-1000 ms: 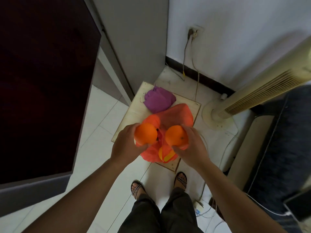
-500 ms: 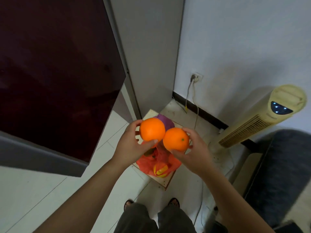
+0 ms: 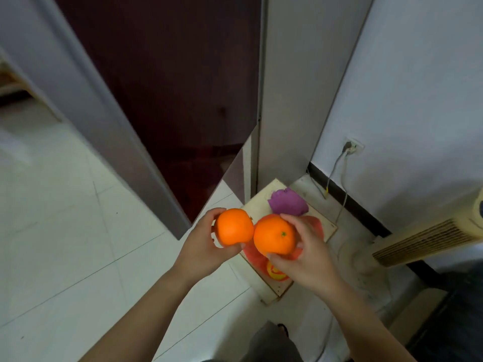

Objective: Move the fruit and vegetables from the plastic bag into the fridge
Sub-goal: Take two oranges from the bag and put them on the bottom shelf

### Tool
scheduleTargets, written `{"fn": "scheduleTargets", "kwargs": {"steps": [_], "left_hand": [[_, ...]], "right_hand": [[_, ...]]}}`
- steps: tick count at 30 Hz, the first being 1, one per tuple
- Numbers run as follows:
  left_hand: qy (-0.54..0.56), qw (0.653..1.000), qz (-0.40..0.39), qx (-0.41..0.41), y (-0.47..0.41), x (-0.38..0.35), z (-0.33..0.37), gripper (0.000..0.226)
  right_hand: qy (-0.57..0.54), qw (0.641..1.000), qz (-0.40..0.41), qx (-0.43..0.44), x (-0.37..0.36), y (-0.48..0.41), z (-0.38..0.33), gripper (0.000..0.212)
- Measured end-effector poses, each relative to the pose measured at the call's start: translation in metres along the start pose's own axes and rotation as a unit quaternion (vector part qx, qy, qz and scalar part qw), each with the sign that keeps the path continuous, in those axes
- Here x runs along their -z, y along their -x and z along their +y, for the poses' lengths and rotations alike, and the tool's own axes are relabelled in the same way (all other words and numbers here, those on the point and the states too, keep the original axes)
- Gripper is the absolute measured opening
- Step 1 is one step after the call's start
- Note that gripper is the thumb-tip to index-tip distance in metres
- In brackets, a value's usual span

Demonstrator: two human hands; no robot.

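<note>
My left hand grips one orange and my right hand grips a second orange; the two fruits touch, held at waist height. Below them the red-orange plastic bag lies on a pale wooden board on the floor, with a yellow item showing inside it. A purple bag lies at the board's far end. The fridge stands ahead, and its dark maroon door fills the upper left.
A white wall with a socket and cables is on the right. A cream tower fan leans at the right edge beside dark upholstery. White floor tiles spread to the left.
Both hands have lifted the oranges up from the bag, and my view has risen from the floor toward the fridge door.
</note>
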State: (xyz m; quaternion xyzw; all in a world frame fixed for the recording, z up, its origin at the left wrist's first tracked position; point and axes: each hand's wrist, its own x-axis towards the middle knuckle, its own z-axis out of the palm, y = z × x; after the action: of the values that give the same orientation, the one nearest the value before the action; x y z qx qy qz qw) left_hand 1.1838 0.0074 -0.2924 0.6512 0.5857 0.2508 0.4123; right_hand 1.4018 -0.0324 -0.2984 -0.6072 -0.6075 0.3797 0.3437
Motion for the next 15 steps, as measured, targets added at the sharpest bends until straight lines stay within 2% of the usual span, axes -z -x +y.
{"fn": "scheduleTargets", "kwargs": {"steps": [8,15], "left_hand": [[0.001,0.995,0.098,0.009,0.082,0.104,-0.055,0.070],[0.023,0.983,0.174,0.057,0.161,0.199,-0.125,0.072]], "right_hand": [[-0.001,0.998,-0.026,0.051,-0.103,0.020,-0.076,0.074],[0.014,0.992,-0.055,0.113,-0.217,0.037,-0.144,0.078]]}}
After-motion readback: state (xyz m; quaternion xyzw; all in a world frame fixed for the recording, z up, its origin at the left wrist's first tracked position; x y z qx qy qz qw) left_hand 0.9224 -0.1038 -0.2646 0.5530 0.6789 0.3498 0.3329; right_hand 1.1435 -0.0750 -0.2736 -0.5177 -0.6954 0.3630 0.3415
